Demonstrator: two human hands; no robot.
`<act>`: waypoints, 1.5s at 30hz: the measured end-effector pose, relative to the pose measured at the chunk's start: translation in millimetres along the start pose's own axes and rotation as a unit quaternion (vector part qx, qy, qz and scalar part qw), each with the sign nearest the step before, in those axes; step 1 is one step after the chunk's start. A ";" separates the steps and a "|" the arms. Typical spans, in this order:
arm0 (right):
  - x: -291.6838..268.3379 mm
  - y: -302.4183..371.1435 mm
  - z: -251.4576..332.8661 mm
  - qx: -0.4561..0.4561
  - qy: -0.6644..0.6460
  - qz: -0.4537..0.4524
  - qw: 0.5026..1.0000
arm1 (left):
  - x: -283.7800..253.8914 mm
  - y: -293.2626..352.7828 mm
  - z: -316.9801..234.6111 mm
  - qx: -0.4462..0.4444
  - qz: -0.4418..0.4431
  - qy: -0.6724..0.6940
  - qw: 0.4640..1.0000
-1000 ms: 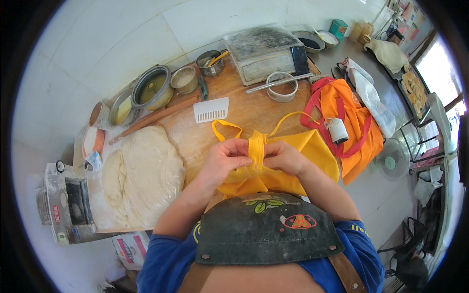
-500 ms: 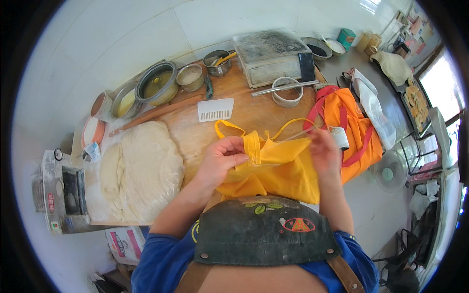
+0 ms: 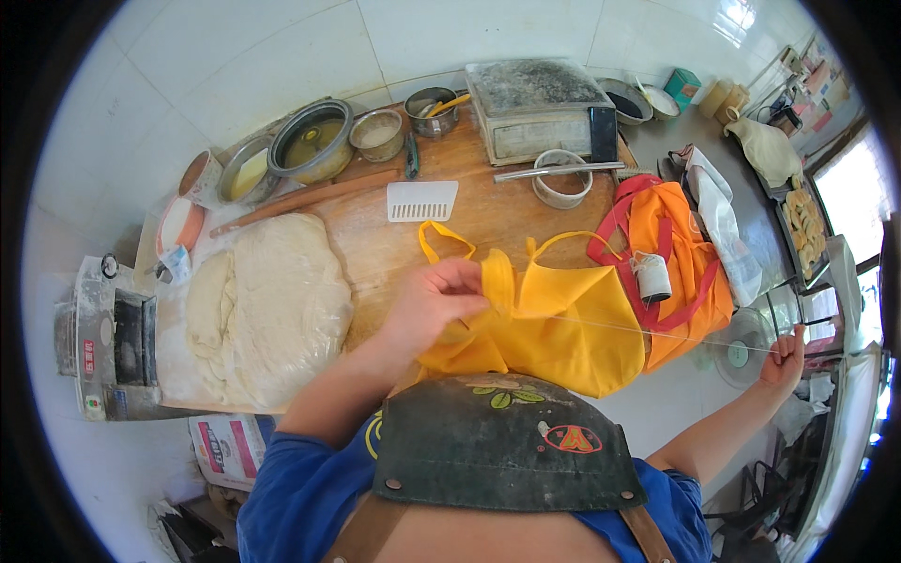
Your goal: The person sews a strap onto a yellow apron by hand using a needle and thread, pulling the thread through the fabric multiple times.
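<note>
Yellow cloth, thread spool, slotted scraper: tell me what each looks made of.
Yellow cloth: smooth fabric, judging by its soft folds; fibre unclear.
Thread spool: wound white thread, perhaps cotton or polyester, matte, with loose strands.
Slotted scraper: probably plastic, smooth white, given its thin, evenly coloured sheet.

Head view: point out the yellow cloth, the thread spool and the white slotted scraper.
Yellow cloth [image 3: 572,328]: head view, on its broad spread middle.
Thread spool [image 3: 652,280]: head view, on its white wound side.
White slotted scraper [image 3: 422,194]: head view, on its solid part above the slots.
</note>
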State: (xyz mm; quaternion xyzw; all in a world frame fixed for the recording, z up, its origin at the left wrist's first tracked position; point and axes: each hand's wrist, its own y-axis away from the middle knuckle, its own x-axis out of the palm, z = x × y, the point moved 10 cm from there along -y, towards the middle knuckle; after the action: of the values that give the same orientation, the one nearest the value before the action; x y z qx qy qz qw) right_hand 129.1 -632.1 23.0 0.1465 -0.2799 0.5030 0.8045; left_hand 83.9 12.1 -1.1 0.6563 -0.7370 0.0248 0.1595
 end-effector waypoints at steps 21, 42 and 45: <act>385.6 232.0 -225.0 -0.105 0.317 0.571 0.750 | -0.2 6.7 -10.4 0.033 0.004 -0.019 0.999; 387.4 250.1 -243.8 -0.006 0.281 0.600 0.749 | 0.0 7.2 19.0 -0.056 0.070 0.076 0.993; 373.8 256.4 -277.2 0.156 0.262 0.596 0.743 | -6.1 11.0 21.4 -0.050 0.074 0.075 0.993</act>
State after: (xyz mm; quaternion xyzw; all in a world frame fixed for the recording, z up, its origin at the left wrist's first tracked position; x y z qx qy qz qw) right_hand 110.6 -101.1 12.8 -0.0646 -0.0059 0.9349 0.3489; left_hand 69.4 14.2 -21.1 0.5877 -0.7697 0.0492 0.2446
